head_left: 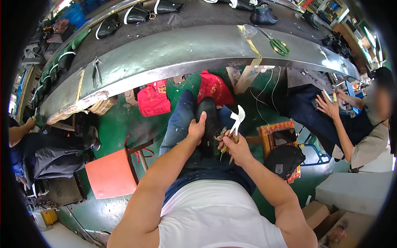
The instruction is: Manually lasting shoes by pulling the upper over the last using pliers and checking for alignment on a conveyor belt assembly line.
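A black shoe upper on a last (209, 120) lies across my lap, its toe end pointing away from me. My left hand (197, 129) is wrapped around its left side, with the thumb up along the leather. My right hand (237, 149) is closed on a pair of lasting pincers (237, 118), whose pale curved head points up and away. Beside the pincers' handles, a thin pointed tool sticks out below the fingers; its kind is unclear. The right fingers are close to the gathered edge (220, 133) at the shoe's near end.
A metal-edged bench (182, 43) crosses ahead, bearing black shoes (264, 14), green-handled scissors (279, 46), pliers (96, 73) and a clear cup (249, 31). Red bags (154, 99) lie beneath. An orange-red seat (111, 173) stands left, a black cap (284, 160) right. Co-workers sit on both sides.
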Demonstrator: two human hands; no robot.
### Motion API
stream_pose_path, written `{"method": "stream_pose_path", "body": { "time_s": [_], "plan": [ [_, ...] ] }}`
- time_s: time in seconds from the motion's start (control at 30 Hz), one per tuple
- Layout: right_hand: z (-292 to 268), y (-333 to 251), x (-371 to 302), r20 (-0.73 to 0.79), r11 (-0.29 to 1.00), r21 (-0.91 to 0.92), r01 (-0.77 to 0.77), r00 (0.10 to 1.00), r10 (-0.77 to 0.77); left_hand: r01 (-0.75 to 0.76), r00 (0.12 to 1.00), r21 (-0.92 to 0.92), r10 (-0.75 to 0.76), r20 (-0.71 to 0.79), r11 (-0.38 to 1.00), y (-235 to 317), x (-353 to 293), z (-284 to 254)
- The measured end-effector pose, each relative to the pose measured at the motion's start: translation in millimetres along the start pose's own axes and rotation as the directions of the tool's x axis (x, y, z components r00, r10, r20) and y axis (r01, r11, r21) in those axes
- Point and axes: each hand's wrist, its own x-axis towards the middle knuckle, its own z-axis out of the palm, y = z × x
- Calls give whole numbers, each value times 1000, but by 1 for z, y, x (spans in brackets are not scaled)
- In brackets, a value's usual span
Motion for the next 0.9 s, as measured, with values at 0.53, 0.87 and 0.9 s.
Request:
{"method": "stream_pose_path", "body": {
  "time_s": [0.53,0.87,0.9],
  "plan": [
    [-11,-36,-14,90,958,98,-269,961,260,-14,999,-39,16,28,999,-5,-2,-6],
    [-16,-59,-16,-115,475,-775,416,647,-754,116,969,-219,-62,240,969,-11,36,-7],
    [-19,-41,-4,170,89,-914,397,572,-803,109,972,-185,-67,223,977,-12,37,-6]
  ]
}}
